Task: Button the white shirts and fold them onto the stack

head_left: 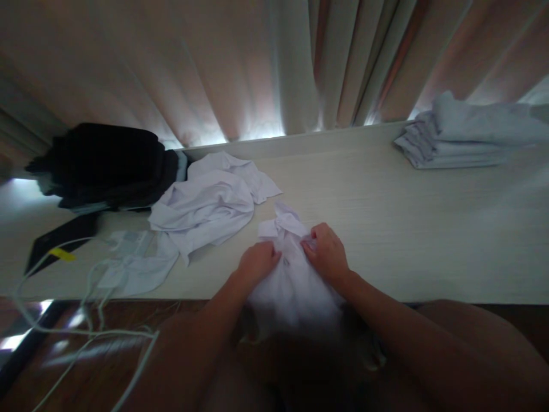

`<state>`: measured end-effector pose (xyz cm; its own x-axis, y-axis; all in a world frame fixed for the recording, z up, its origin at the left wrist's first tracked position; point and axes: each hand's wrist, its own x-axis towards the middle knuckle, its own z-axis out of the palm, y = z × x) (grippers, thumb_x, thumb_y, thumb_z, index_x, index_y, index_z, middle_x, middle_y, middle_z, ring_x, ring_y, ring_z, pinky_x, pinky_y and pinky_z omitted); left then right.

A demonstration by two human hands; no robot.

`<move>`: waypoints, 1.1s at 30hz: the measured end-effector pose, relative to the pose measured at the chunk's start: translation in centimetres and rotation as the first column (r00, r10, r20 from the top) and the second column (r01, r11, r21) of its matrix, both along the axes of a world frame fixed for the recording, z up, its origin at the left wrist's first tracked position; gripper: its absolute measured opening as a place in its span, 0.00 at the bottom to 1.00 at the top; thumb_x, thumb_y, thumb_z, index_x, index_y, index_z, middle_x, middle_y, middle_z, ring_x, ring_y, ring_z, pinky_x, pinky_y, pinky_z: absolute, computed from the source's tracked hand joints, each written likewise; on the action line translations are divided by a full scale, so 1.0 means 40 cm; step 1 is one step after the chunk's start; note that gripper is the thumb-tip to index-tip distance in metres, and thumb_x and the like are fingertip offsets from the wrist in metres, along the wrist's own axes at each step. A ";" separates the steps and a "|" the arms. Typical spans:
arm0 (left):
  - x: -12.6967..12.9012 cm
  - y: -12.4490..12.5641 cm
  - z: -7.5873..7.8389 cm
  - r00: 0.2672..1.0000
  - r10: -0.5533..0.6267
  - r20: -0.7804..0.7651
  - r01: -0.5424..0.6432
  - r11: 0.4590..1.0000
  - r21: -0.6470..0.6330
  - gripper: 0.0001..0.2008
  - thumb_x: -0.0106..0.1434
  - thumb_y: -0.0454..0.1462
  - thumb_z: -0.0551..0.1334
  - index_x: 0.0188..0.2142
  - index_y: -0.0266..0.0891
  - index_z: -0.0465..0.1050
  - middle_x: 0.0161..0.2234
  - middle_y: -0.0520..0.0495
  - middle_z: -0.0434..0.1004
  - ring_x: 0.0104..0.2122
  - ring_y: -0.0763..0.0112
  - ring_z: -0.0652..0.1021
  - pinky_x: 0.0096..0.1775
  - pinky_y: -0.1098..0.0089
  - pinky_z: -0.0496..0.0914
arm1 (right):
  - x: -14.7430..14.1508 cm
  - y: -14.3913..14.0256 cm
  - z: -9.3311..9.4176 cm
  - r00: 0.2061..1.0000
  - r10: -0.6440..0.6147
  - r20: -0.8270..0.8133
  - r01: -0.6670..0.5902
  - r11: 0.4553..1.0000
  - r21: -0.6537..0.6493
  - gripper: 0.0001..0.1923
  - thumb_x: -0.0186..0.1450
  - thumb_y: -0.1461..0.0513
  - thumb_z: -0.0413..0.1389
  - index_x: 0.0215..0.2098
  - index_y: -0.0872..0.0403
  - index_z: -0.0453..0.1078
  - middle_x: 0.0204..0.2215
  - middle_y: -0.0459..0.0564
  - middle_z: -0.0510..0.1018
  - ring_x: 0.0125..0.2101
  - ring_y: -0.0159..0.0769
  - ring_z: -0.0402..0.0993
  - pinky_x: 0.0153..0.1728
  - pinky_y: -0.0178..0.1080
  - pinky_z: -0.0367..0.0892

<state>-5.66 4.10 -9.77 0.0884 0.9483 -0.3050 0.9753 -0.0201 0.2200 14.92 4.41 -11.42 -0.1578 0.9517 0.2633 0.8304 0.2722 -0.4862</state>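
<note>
A white collared shirt (289,280) hangs over the front edge of the pale table, its collar end lying on the tabletop. My left hand (259,260) is closed on the cloth just below the collar, on the left side. On the other side, my right hand (328,252) pinches the shirt near the collar. The lower part of the shirt drops toward my lap and blurs into shadow. A crumpled white garment (210,206) lies to the left of my hands, apart from them.
A stack of dark folded clothes (107,166) stands at the back left, with a flat black object (55,240) before it. White cables (90,329) loop over the left table edge. Folded white clothes (467,137) are piled back right. Curtains (240,68) hang behind the table (429,229).
</note>
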 end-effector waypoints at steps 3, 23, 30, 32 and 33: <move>-0.002 -0.008 0.017 1.000 -0.006 0.020 0.005 0.999 0.037 0.11 0.65 0.41 0.54 0.31 0.41 0.72 0.34 0.41 0.79 0.35 0.60 0.77 0.37 0.65 0.65 | -0.007 -0.006 0.008 0.985 0.095 0.145 -0.098 0.995 0.009 0.08 0.67 0.57 0.53 0.34 0.54 0.67 0.35 0.53 0.74 0.38 0.43 0.68 0.40 0.42 0.56; 0.010 0.015 0.300 0.405 0.062 0.912 -0.588 0.781 0.208 0.10 0.60 0.40 0.65 0.32 0.43 0.63 0.23 0.57 0.65 0.22 0.77 0.67 0.25 0.76 0.61 | 0.019 0.003 0.239 0.273 -0.314 -0.909 -0.581 0.700 -0.416 0.08 0.57 0.58 0.62 0.28 0.55 0.72 0.28 0.48 0.76 0.28 0.35 0.69 0.33 0.38 0.67; 0.094 -0.032 0.179 0.468 0.171 0.867 -0.266 0.963 -0.046 0.05 0.57 0.35 0.64 0.35 0.38 0.74 0.34 0.48 0.80 0.36 0.68 0.78 0.40 0.68 0.71 | 0.053 -0.006 0.166 0.233 -0.408 -0.883 -0.540 0.700 -0.466 0.09 0.59 0.57 0.64 0.32 0.54 0.74 0.32 0.49 0.77 0.31 0.34 0.71 0.33 0.37 0.67; 0.098 -0.033 0.167 0.486 0.170 0.857 -0.283 0.959 -0.030 0.05 0.56 0.35 0.65 0.34 0.38 0.74 0.33 0.49 0.80 0.35 0.68 0.78 0.41 0.67 0.71 | 0.053 -0.017 0.159 0.275 -0.346 -0.897 -0.534 0.721 -0.441 0.10 0.60 0.56 0.63 0.30 0.55 0.73 0.28 0.46 0.75 0.28 0.31 0.68 0.31 0.35 0.64; 0.098 -0.033 0.163 0.491 0.181 0.852 -0.303 0.953 -0.028 0.05 0.56 0.35 0.66 0.34 0.38 0.74 0.32 0.49 0.80 0.35 0.68 0.78 0.40 0.67 0.71 | 0.052 -0.024 0.158 0.301 -0.318 -0.899 -0.521 0.735 -0.434 0.11 0.60 0.56 0.63 0.29 0.55 0.73 0.27 0.45 0.73 0.27 0.30 0.67 0.30 0.35 0.63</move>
